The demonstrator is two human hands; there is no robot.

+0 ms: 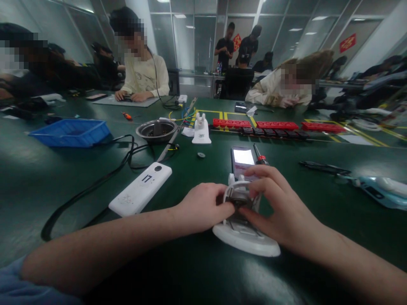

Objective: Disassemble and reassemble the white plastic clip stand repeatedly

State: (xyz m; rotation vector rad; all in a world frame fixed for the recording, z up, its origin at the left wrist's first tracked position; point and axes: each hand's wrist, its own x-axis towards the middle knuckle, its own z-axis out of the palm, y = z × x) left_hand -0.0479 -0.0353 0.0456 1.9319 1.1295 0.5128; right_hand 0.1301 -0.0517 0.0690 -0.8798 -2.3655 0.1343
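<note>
A white plastic stand with a broad rounded foot rests on the green table in front of me, its open hollow side facing me. My left hand grips its left edge, with the thumb pressed inside the hollow. My right hand curls round the right side, fingers over the top and thumb reaching inside. Between the thumbs sits a dark round part, mostly covered by my fingers. Just behind the stand lies a phone with a lit screen, beside a screwdriver with a red-and-black handle.
A white casing marked 17, black cable, blue tray and metal bowl lie to the left. Another white stand and red strips are farther back. A light-blue tool lies right. People sit across the table.
</note>
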